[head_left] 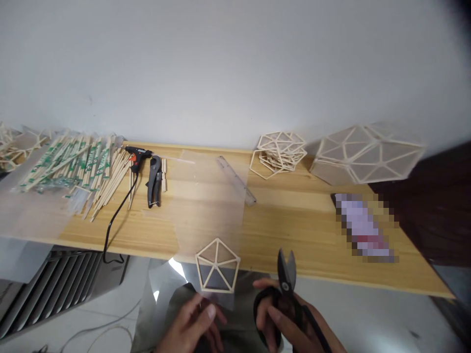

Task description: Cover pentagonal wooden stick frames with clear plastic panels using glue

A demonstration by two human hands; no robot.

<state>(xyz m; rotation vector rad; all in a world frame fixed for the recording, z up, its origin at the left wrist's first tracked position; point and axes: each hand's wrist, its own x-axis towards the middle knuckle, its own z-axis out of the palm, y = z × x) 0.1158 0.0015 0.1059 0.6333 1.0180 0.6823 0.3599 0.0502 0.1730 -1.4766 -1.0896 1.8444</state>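
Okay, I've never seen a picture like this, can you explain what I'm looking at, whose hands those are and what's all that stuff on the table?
This is one picture from a camera worn on a person's head, looking down at their own bare hands. The right hand grips black scissors, blades slightly apart. The left hand holds a clear plastic sheet bearing a pentagon frame of sticks. On the wooden table lie wrapped chopsticks, a glue gun, black pruning shears, a clear ruler, a stack of stick frames and a larger faceted panel shape.
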